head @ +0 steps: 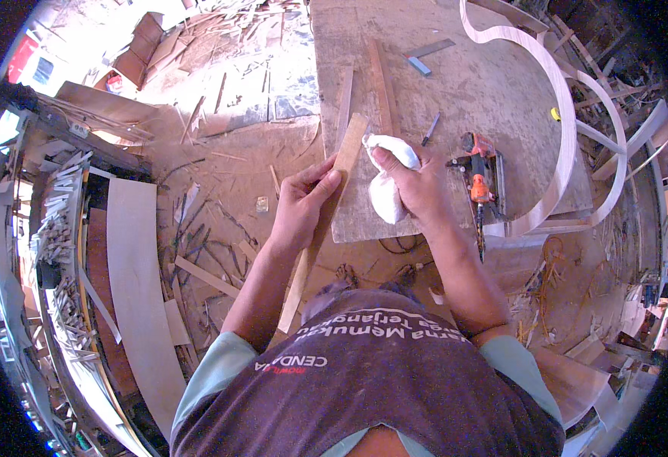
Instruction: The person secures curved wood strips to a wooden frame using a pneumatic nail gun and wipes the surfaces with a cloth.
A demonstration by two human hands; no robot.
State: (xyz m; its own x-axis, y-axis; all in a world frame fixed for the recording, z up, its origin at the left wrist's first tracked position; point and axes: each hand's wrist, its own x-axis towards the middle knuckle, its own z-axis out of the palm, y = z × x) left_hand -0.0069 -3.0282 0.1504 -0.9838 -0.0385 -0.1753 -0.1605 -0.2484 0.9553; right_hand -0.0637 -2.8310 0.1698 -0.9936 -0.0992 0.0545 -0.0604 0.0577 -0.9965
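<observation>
A narrow wooden strip (352,140) slants up from beside my body to the workbench's near left corner. My left hand (305,203) grips it near its upper end, thumb on the face. In my right hand (425,185) is a soft white pouch (386,197), squeezed between thumb and fingers. The pouch's narrow tip points left, close to the strip's upper end; whether they touch I cannot tell. Part of the pouch is hidden by my fingers. Just beyond my right hand lies a pen (431,128). An orange and black pneumatic nail gun (479,168) rests to its right.
The worn wooden workbench (345,220) carries two wood strips (382,85), a try square with a blue stock (419,65) and a large curved wooden frame (565,123) at right. Offcuts litter the floor (236,165). At left are a long pale board (136,274) and stacked small wood pieces (59,228).
</observation>
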